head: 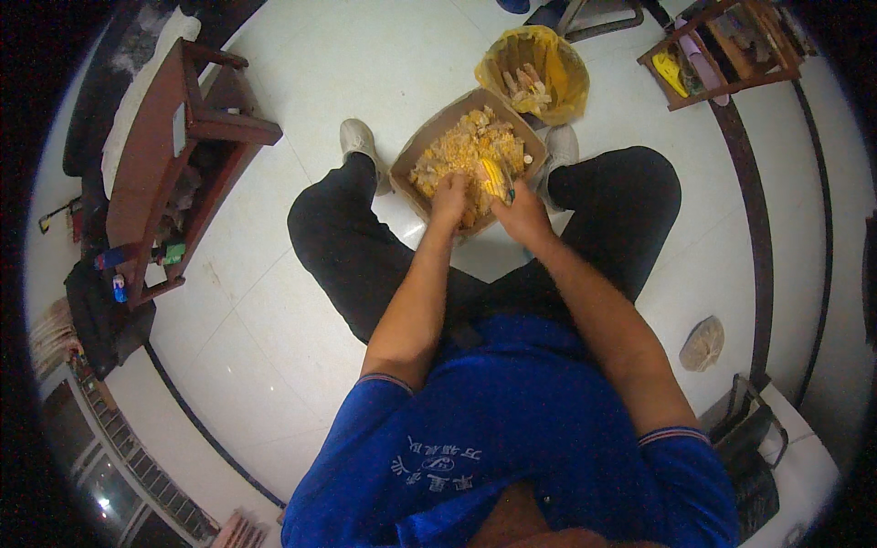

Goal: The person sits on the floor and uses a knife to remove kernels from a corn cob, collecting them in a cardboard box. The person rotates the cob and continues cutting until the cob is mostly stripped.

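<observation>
A cardboard box [419, 147] sits on the floor between my feet, holding loose yellow corn kernels [452, 147] and pieces of cob. My left hand [449, 200] is over the near left part of the box with its fingers bent down at the kernels; whether it grips anything is hidden. At the near right side, my right hand [526, 216] closes on a thin tool [511, 194] with a dark teal part, its kind too small to tell. Right beside that tool is a yellow corn cob [492, 177], its lower end by my right fingers.
Behind the box stands a bin with a yellow liner [572, 75], holding bare cobs [527, 85]. A dark red wooden table [147, 185] is at left. A shoe rack [719, 51] stands far right. A tied bag [703, 344] lies on the floor at right.
</observation>
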`<action>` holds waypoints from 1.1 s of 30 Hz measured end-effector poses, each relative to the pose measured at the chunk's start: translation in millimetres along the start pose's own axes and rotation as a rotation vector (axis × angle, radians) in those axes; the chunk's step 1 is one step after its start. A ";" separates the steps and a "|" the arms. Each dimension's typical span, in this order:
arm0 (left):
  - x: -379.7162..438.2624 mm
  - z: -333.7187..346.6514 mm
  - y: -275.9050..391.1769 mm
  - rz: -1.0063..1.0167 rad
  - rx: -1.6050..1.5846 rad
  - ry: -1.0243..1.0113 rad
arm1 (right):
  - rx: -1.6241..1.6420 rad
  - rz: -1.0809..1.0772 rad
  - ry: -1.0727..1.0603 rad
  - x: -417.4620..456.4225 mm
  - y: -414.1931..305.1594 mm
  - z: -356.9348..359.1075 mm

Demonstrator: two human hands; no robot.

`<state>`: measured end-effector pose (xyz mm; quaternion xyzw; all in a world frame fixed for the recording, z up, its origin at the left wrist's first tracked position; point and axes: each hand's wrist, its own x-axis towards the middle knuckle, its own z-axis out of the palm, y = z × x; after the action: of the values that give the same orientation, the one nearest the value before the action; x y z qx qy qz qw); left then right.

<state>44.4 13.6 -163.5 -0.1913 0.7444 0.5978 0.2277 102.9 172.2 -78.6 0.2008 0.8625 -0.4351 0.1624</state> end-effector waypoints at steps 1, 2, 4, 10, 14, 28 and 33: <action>-6.9 2.8 12.0 -0.076 -0.045 -0.030 | -0.011 0.035 0.010 -0.2 -1.1 -4.3; -14.1 5.5 24.3 -0.153 -0.090 -0.060 | -0.022 0.070 0.018 -0.9 -2.3 -8.2; -23.1 3.8 36.0 -0.282 -0.220 -0.155 | -0.032 -0.001 0.083 -1.6 1.1 -2.6; -32.2 9.6 51.1 -0.292 -0.429 -0.284 | -0.090 -0.083 0.078 -10.6 -1.3 4.8; -11.7 6.0 14.9 -0.179 -0.543 -0.330 | -0.037 -0.110 0.013 -13.2 -7.6 18.3; -9.4 9.2 47.0 -0.269 -0.581 -0.333 | 0.178 -0.227 0.052 -12.5 -7.3 13.1; -17.7 13.0 54.3 -0.208 -0.450 -0.295 | 0.155 -0.159 0.097 -12.8 -12.0 6.1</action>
<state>30.2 38.0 -112.1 -0.2233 0.5280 0.7429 0.3456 108.8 158.1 -68.0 0.1646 0.8464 -0.5016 0.0695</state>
